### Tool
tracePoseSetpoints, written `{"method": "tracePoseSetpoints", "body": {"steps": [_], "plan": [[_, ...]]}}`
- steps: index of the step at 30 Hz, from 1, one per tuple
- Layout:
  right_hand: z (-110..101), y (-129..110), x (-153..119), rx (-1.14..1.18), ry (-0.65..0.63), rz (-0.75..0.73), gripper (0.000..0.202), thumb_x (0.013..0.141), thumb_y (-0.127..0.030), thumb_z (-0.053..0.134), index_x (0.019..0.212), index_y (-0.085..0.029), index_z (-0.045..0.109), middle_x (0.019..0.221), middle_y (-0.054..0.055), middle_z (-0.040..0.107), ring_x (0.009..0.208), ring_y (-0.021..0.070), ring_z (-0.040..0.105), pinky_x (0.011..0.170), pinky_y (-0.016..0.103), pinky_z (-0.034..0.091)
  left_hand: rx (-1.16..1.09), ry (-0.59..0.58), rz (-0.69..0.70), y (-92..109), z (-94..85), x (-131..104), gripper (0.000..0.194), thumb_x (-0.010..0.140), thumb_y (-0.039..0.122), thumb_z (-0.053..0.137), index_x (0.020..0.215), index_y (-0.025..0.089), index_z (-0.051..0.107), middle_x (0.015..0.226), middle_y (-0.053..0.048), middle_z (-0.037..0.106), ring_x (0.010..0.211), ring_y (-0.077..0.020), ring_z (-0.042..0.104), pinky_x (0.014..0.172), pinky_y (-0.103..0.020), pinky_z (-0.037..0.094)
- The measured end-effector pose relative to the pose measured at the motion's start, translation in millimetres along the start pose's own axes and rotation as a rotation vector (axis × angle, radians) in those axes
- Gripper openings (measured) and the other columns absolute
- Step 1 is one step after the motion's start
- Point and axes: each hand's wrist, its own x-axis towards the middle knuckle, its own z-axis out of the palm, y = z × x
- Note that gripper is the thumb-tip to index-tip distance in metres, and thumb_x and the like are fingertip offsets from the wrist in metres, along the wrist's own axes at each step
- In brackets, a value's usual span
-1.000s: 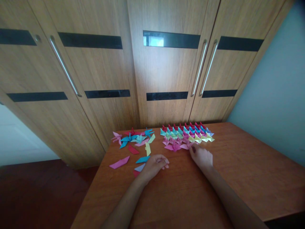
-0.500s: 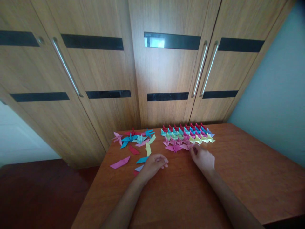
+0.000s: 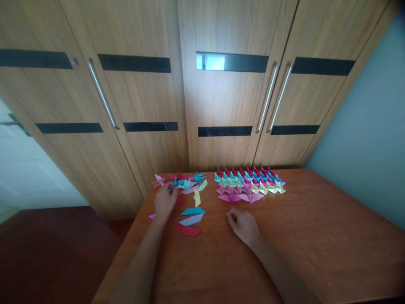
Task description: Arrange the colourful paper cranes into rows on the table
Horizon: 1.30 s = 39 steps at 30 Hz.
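My left hand (image 3: 165, 202) reaches to the pile of loose paper cranes at the back left, its curled fingertips at a blue crane (image 3: 176, 182); whether they grip it is hard to tell. My right hand (image 3: 243, 223) rests near the middle of the table, fingers curled together, just in front of the rows of folded cranes (image 3: 243, 181). Two pink cranes, one of them lighter (image 3: 251, 197), form the front row. Flat folded pieces lie right of my left forearm: blue (image 3: 193, 211), lilac (image 3: 191, 219) and red (image 3: 189, 230).
The brown wooden table (image 3: 316, 236) stands against a wooden wardrobe (image 3: 221, 152) with metal handles. A yellow folded piece (image 3: 197, 198) lies between the loose cranes and the rows. A pink piece (image 3: 152, 216) shows partly beside my left wrist. A blue wall is at the right.
My left hand has moved left and away to the loose cranes, uncovering the lilac and red pieces. My right hand has drawn back from the front row's lighter pink crane. The view has shifted slightly.
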Motion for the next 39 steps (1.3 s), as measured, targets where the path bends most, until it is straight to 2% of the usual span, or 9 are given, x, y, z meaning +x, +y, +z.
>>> {"method": "tracePoseSetpoints", "body": {"steps": [9, 16, 19, 23, 26, 30, 33, 37, 39], "plan": [[5.0, 3.5, 1.0, 0.004, 0.032, -0.021, 0.022, 0.089, -0.029, 0.045, 0.071, -0.021, 0.055, 0.069, 0.0, 0.063, 0.065, 0.0124, 0.056, 0.056, 0.022, 0.026, -0.183, -0.119, 0.025, -0.1, 24.1, 18.0, 0.021, 0.073, 0.036, 0.057, 0.076, 0.017, 0.066, 0.077, -0.005, 0.07, 0.076, -0.0232, 0.064, 0.069, -0.03, 0.046], [4.3, 6.1, 1.1, 0.136, 0.062, -0.017, 0.027, 0.088, -0.033, 0.046, 0.065, -0.021, 0.055, 0.063, 0.0, 0.06, 0.059, 0.0128, 0.052, 0.055, 0.024, 0.026, -0.373, -0.109, 0.018, 10.3, 18.0, -1.6, 0.027, 0.075, 0.04, 0.055, 0.081, 0.017, 0.068, 0.08, -0.006, 0.07, 0.08, -0.0225, 0.063, 0.072, -0.031, 0.048], [2.4, 7.6, 2.5, 0.403, 0.047, 0.015, 0.034, 0.087, -0.043, 0.045, 0.064, -0.02, 0.056, 0.059, 0.0, 0.058, 0.057, 0.0134, 0.052, 0.055, 0.024, 0.031, -0.448, -0.151, 0.014, 23.9, 13.8, -29.6, 0.028, 0.076, 0.041, 0.056, 0.085, 0.017, 0.068, 0.083, -0.005, 0.07, 0.077, -0.0209, 0.063, 0.066, -0.028, 0.048], [-1.0, 5.5, 1.7, 1.036, -0.031, 0.143, 0.042, 0.085, -0.057, 0.04, 0.085, -0.019, 0.06, 0.07, 0.002, 0.063, 0.054, 0.0129, 0.053, 0.049, 0.023, 0.035, -0.621, -0.399, -0.005, 44.9, 18.7, -75.6, 0.027, 0.076, 0.038, 0.06, 0.092, 0.016, 0.066, 0.08, -0.003, 0.068, 0.066, -0.0164, 0.06, 0.059, -0.024, 0.044], [-3.0, -0.2, -2.7, 1.276, -0.105, 0.21, 0.043, 0.083, -0.058, 0.044, 0.095, -0.02, 0.059, 0.074, 0.002, 0.064, 0.055, 0.0124, 0.055, 0.044, 0.021, 0.036, -0.673, -0.512, 0.054, 53.9, 29.2, -101.5, 0.026, 0.079, 0.033, 0.059, 0.098, 0.016, 0.063, 0.087, -0.005, 0.068, 0.072, -0.0167, 0.06, 0.065, -0.025, 0.045], [-3.2, -7.2, -7.8, 1.159, -0.129, 0.205, 0.034, 0.074, -0.049, 0.062, 0.089, -0.018, 0.062, 0.065, -0.001, 0.06, 0.053, 0.0117, 0.053, 0.044, 0.021, 0.037, -0.688, -0.575, 0.078, 55.6, 39.4, -115.1, 0.03, 0.079, 0.027, 0.058, 0.106, 0.016, 0.06, 0.097, -0.008, 0.067, 0.081, -0.0189, 0.061, 0.072, -0.027, 0.046], [-2.3, -9.4, -9.0, 1.093, -0.121, 0.178, 0.029, 0.073, -0.043, 0.065, 0.087, -0.018, 0.062, 0.066, 0.0, 0.061, 0.054, 0.012, 0.054, 0.046, 0.021, 0.038, -0.633, -0.589, 0.09, 56.5, 36.9, -115.7, 0.031, 0.077, 0.024, 0.058, 0.107, 0.016, 0.059, 0.101, -0.008, 0.066, 0.086, -0.0198, 0.06, 0.073, -0.027, 0.046], [-1.4, -11.0, -10.2, 1.107, -0.152, 0.125, 0.024, 0.074, -0.04, 0.065, 0.084, -0.018, 0.063, 0.068, 0.0, 0.062, 0.058, 0.0122, 0.054, 0.047, 0.021, 0.038, -0.496, -0.615, 0.147, 62.5, 27.0, -116.0, 0.014, 0.078, 0.023, 0.055, 0.085, 0.016, 0.064, 0.08, -0.003, 0.066, 0.074, -0.0178, 0.058, 0.068, -0.025, 0.043], [-1.2, -11.2, -11.2, 1.112, -0.175, 0.098, 0.023, 0.073, -0.039, 0.066, 0.083, -0.018, 0.063, 0.07, 0.0, 0.062, 0.058, 0.0117, 0.053, 0.048, 0.021, 0.039, -0.475, -0.651, 0.173, 65.2, 23.9, -117.4, 0.014, 0.079, 0.024, 0.053, 0.076, 0.016, 0.064, 0.071, -0.002, 0.063, 0.069, -0.0166, 0.057, 0.065, -0.024, 0.041]]}}
